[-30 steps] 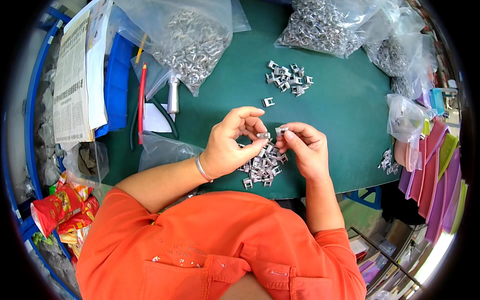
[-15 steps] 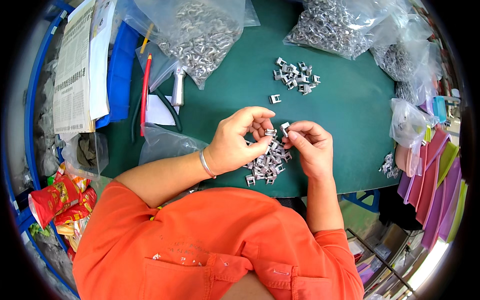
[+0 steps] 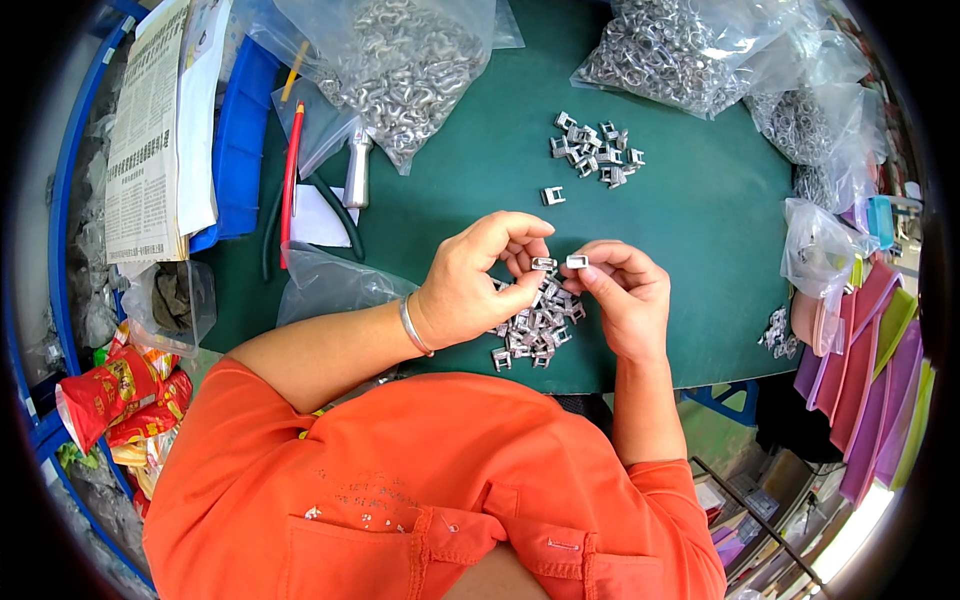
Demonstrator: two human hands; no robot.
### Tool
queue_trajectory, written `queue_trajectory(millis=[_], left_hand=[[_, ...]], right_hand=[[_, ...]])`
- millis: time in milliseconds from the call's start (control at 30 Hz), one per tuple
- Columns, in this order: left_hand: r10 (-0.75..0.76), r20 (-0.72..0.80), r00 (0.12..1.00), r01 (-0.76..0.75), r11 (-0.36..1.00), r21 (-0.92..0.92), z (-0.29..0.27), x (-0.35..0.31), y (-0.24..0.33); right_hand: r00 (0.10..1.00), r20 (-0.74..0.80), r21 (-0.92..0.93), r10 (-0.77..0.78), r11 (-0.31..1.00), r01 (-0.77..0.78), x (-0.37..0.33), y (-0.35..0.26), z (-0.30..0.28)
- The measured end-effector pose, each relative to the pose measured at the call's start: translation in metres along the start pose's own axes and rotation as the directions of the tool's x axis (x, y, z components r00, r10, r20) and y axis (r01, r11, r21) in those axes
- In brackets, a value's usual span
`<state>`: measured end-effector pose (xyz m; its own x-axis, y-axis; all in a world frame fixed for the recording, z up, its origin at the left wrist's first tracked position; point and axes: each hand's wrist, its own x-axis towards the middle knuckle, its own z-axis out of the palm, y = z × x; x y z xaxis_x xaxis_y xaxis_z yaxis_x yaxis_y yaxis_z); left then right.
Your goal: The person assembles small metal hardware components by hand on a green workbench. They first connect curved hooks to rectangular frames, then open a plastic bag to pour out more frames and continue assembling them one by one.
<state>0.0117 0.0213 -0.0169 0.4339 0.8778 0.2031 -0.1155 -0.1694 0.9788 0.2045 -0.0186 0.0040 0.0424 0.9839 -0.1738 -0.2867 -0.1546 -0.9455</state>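
Between the thumb and fingers of my left hand [image 3: 482, 268] is a small silver metal part [image 3: 543, 264]. My right hand [image 3: 628, 297] pinches a small rectangular metal piece [image 3: 577, 261] by its end, just to the right of the other one; a narrow gap parts the two. Beneath both hands lies a pile of small U-shaped metal pieces [image 3: 532, 335], partly covered by my left fingers. Farther off on the green table [image 3: 690, 250] sits a looser group of similar pieces [image 3: 597, 152], with one single piece [image 3: 552, 196] nearer to me.
Clear bags of metal parts [image 3: 410, 75] [image 3: 660, 60] stand along the far side. To the left are a red pencil [image 3: 292, 180], dark-handled pliers [image 3: 347, 220], a metal cylinder [image 3: 358, 172] and a blue bin [image 3: 243, 160]. Coloured strips [image 3: 880, 370] hang at the right edge.
The piece in my right fingers has turned from a tilted position to nearly level, showing its rectangular opening. My left hand stays almost where it was.
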Motion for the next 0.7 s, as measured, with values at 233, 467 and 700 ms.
queue_trajectory(millis=[233, 467, 700], left_hand=[[-0.002, -0.013, 1.000, 0.002, 1.000, 0.003, 0.000, 0.000, 0.000], [0.083, 0.006, 0.997, -0.083, 0.989, 0.121, -0.004, 0.005, 0.007], [0.023, 0.061, 0.998, -0.029, 0.994, 0.106, -0.003, 0.004, 0.011]], right_hand=[[0.994, 0.090, 0.037, -0.062, 0.998, 0.059, 0.001, -0.002, -0.001], [0.978, 0.093, -0.134, -0.189, 0.970, 0.200, -0.002, -0.001, 0.001], [0.926, 0.113, -0.358, -0.359, 0.855, 0.375, -0.006, 0.002, 0.013]])
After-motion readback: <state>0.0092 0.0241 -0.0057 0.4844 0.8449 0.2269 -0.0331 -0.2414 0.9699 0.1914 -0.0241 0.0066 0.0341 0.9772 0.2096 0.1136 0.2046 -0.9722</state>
